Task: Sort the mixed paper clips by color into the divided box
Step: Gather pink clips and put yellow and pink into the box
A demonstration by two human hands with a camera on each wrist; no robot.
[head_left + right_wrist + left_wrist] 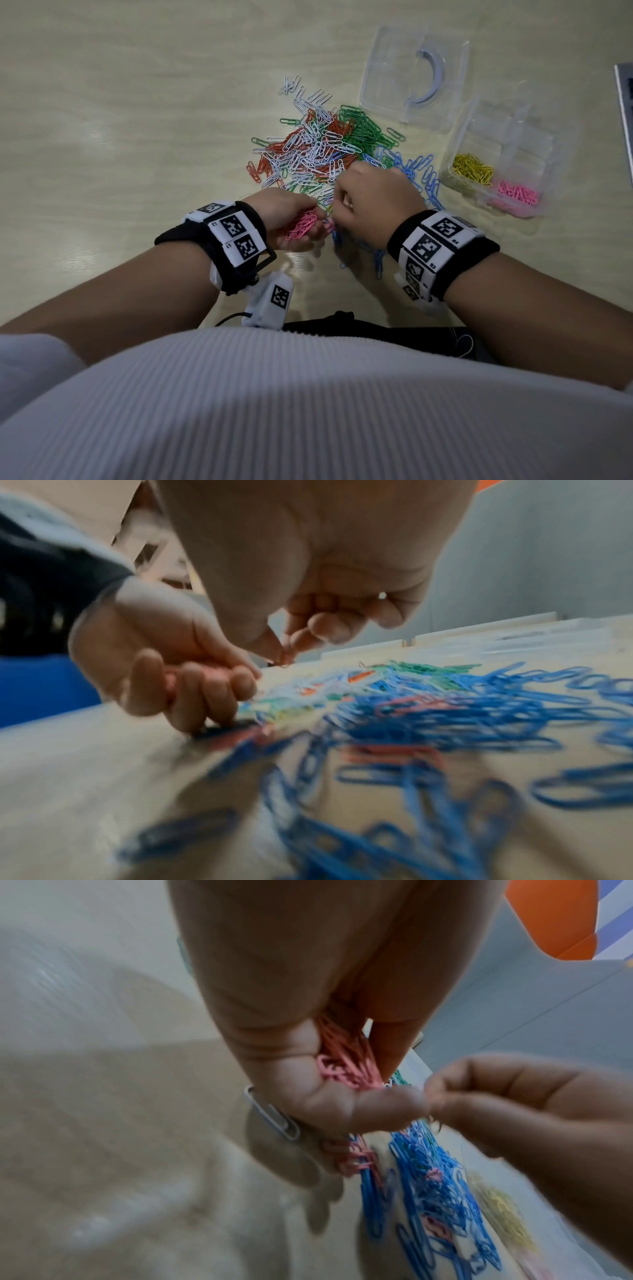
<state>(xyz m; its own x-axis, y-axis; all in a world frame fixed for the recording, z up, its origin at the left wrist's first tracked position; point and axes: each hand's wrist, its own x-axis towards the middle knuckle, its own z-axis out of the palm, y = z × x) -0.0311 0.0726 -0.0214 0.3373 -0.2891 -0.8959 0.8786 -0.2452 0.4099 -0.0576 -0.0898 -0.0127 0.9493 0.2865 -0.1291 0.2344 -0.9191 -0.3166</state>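
A heap of mixed paper clips [325, 147], white, red, green and blue, lies on the pale wooden table [120, 120]. My left hand [308, 222] curls round a bunch of pink clips [301, 224], seen close in the left wrist view [346, 1056]. Just to its right, my right hand [342, 205] hovers over blue clips [445, 718]. Its thumb and forefinger pinch a single thin clip [285, 662] whose colour I cannot tell. The clear divided box [534, 137] stands at the right with yellow clips [472, 169] and pink clips [517, 193] in separate compartments.
The box's clear lid [414, 75] lies behind the heap. A dark flat object [625, 120] sits at the right edge. Blue clips [376, 257] trail toward the near table edge under my right wrist. Bare table stretches to the left.
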